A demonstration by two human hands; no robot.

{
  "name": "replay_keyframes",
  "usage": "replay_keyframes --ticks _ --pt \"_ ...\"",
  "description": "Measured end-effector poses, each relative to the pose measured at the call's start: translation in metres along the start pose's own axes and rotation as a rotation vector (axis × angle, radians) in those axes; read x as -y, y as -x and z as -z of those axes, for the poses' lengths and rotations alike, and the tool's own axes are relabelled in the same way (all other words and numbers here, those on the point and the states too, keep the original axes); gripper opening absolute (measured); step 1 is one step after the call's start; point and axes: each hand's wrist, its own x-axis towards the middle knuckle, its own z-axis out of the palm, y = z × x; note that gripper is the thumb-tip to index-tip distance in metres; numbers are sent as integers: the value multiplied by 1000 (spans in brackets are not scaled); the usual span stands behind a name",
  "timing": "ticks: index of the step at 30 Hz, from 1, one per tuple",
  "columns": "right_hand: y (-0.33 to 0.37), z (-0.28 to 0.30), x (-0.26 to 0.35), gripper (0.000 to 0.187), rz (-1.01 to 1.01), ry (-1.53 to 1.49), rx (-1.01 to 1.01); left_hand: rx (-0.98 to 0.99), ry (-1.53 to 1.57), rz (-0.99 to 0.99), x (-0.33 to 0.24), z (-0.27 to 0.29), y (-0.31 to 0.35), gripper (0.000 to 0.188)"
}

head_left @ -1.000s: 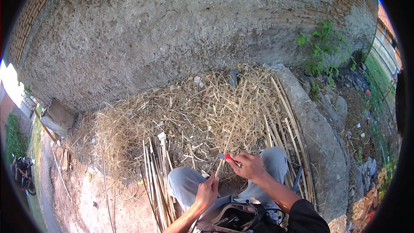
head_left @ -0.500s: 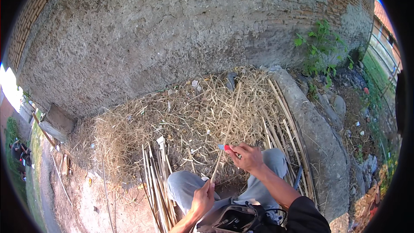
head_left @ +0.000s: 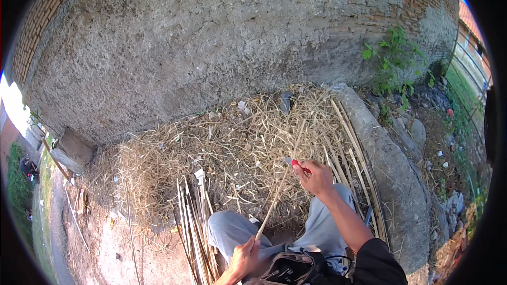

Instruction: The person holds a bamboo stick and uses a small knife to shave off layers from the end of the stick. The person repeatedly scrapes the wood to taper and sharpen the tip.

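Observation:
My left hand (head_left: 244, 257) is closed around the near end of a long, thin pale strip (head_left: 272, 206), which looks like split bamboo. The strip slants up and away to the right, over the ground beyond my knees. In my right hand (head_left: 316, 177), the fingers are wrapped round a small knife (head_left: 297, 163) with a red handle and a short grey blade. The blade lies at the strip, well up from my left hand; whether it bites into the strip is too small to tell.
Bundles of strips lie beside my left knee (head_left: 193, 227) and right knee (head_left: 364, 179). Pale shavings (head_left: 142, 169) cover the ground up to a rough wall (head_left: 211, 47). A concrete curb (head_left: 391, 174) runs along the right. A black bag (head_left: 290, 269) sits at my lap.
My right hand with the knife has moved up and to the right along the strip, farther from my left hand. My left hand has dropped slightly lower, still holding the strip.

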Motion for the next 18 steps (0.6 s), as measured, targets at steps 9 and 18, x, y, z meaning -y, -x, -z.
replay_keyframes --ticks 9,18 --pt "-28 8 -28 22 -70 36 7 75 -44 -15 33 25 17 29" --pt "-37 -4 -39 30 -174 101 100 -135 -106 -178 32 29 35 23"
